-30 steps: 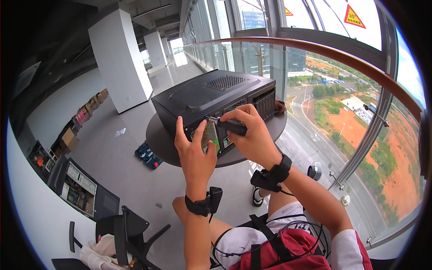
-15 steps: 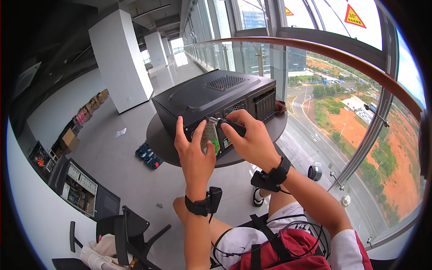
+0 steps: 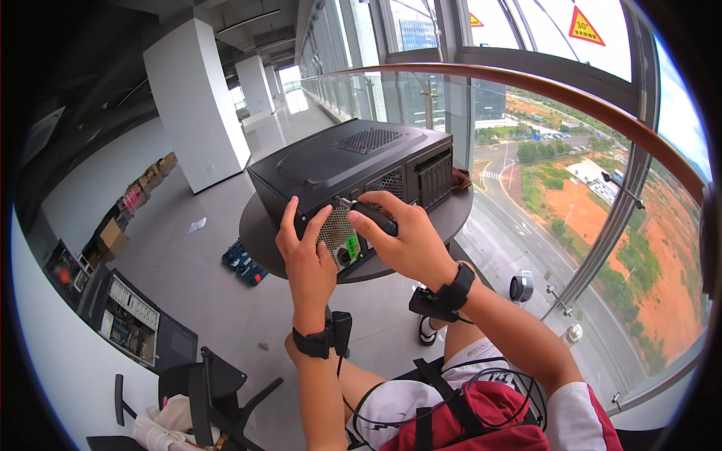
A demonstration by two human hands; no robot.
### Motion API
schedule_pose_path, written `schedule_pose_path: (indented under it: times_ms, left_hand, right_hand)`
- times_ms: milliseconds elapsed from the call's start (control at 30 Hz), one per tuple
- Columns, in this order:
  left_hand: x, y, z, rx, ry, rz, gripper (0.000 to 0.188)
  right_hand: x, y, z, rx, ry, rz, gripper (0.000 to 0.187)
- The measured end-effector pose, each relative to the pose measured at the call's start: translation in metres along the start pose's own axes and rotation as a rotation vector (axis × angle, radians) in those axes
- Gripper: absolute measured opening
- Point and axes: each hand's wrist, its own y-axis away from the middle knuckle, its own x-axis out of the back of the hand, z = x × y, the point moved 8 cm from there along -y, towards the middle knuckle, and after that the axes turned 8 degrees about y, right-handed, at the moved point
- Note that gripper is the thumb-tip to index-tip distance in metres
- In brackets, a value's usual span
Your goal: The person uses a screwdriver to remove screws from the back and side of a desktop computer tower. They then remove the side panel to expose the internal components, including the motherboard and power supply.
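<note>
A black computer tower case (image 3: 301, 169) lies on its side on a round dark table (image 3: 259, 237), its perforated back panel turned toward me. My right hand (image 3: 410, 240) grips a screwdriver (image 3: 382, 220) by its black handle. The screwdriver's metal shaft points left, its tip at the upper edge of the back panel; whether it sits in a screw is too small to tell. My left hand (image 3: 308, 259) is open, thumb and fingers apart, with the fingertips at the case's back edge, left of the tip. A green label (image 3: 352, 246) shows on the panel between my hands.
A blue toolbox (image 3: 242, 261) lies on the floor left of the table. Farther left are an opened computer case (image 3: 131, 319) and a black chair (image 3: 207, 395). A glass railing with a brown handrail (image 3: 526, 81) runs along the right. A white pillar (image 3: 192, 105) stands behind.
The view has shifted slightly. More of the screwdriver's handle and of the green label now shows. My right hand still grips the screwdriver, and the left stays at the case's edge.
</note>
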Motion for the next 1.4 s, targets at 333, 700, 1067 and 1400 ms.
schedule_pose_path:
  times_ms: [333,700,1067,1400]
  left_hand:
    - [0.005,-0.003,-0.009,-0.02,0.082,-0.01,0.056]
    - [0.01,-0.005,-0.015,-0.06,0.11,0.019,0.049]
    - [0.026,-0.008,-0.052,0.0,0.184,0.121,0.037]
    - [0.031,0.0,-0.078,0.206,0.278,0.286,0.023]
  right_hand:
    - [0.0,0.005,-0.003,0.251,0.092,0.137,0.034]
    - [-0.007,-0.001,-0.016,0.17,0.104,0.189,0.036]
    - [-0.027,0.0,-0.014,0.229,0.115,0.106,0.032]
    - [-0.046,-0.005,-0.011,0.37,0.182,0.1,0.04]
